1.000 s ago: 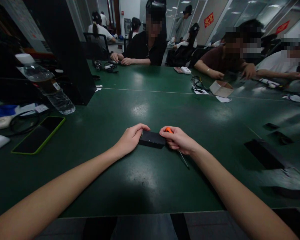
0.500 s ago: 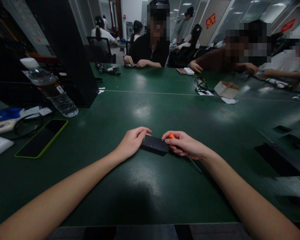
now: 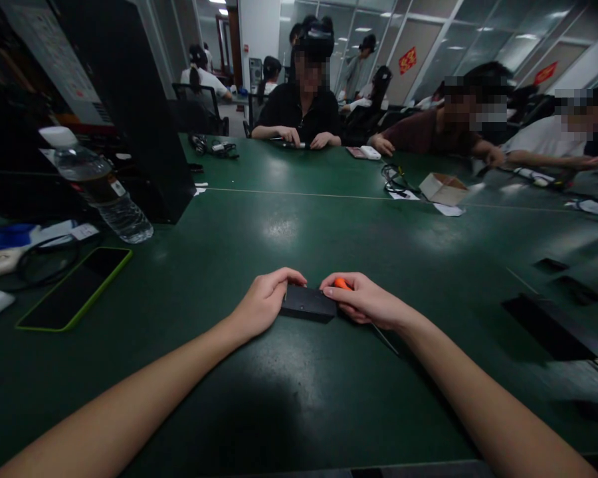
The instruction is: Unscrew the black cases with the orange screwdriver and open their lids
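Observation:
A small black box (image 3: 309,304) lies on the green table (image 3: 279,411) between both hands. My left hand (image 3: 264,299) is wrapped round the box's left end, its fingers reaching over the far side. My right hand (image 3: 361,299) holds a screwdriver by its orange handle (image 3: 342,283), while the thumb and index finger touch the right end of the box. The screwdriver's thin metal shaft (image 3: 386,338) sticks out below the right palm and points toward the lower right.
On the left are a phone with a green edge (image 3: 74,289), a tilted water bottle (image 3: 99,186) and cables. Black flat pieces (image 3: 548,325) lie at the right. Across the table are an open carton (image 3: 443,188) and several people with their hands on the table.
The whole view has shifted, so the table and hands appear slightly lower. Both hands keep their hold on the box and screwdriver. The person opposite has moved their hands.

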Motion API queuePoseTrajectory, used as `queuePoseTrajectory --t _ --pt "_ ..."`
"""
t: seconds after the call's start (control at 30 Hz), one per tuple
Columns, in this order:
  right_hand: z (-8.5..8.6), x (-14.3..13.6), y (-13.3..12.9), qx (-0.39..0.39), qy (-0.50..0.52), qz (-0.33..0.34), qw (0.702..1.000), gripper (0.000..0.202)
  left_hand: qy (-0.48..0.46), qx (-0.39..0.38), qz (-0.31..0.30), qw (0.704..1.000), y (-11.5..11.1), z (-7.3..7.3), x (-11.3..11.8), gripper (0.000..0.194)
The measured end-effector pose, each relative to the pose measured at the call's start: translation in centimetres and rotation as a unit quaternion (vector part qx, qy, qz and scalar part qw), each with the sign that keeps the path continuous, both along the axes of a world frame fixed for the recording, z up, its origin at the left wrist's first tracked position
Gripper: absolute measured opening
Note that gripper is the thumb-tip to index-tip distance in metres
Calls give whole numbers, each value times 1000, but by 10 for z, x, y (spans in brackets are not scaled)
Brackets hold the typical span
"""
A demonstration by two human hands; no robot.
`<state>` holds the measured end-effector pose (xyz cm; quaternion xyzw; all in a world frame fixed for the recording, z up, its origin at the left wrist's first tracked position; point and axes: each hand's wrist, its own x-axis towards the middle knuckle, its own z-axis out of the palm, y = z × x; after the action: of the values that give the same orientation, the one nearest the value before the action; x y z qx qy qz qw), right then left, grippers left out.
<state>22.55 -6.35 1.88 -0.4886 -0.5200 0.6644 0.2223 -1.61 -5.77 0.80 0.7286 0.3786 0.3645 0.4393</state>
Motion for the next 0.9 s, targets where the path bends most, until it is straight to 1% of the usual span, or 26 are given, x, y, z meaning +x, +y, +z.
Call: queuePoseTrajectory --t 0.1,0.2,0.23,0.33,0.43,0.53,0.6,0.67,0.73,0.83,0.9 --pt "0 -1 0 23 -20 -5 1000 49 6 33 -11 999 -7 5 0 33" --pt "1 -3 -1 32 -30 -14 999 52 44 80 -25 996 -11 8 2 22" --pt "1 -4 -1 33 -30 -20 999 53 62 98 -30 993 -12 8 2 22" --pt "2 -7 -2 46 -27 -39 998 54 105 132 -38 985 -14 8 4 31" --pt "2 -7 -3 66 -31 -41 996 53 124 131 -37 983 -14 7 4 32" --pt "1 -4 -2 65 -30 -9 997 49 136 127 -26 982 -12 5 3 39" --pt "0 -1 -1 66 -27 11 997 46 138 126 11 982 -10 4 3 50" --pt "0 2 0 75 -37 13 996 42 132 123 56 982 -8 3 3 60" --pt "0 2 0 79 -51 2 996 41 128 116 78 982 -8 3 4 60" --pt "4 0 -2 70 -54 12 996 45 136 110 72 982 -11 3 5 52" --pt "6 -3 -5 73 -53 41 995 46 154 104 60 981 -14 3 6 60"
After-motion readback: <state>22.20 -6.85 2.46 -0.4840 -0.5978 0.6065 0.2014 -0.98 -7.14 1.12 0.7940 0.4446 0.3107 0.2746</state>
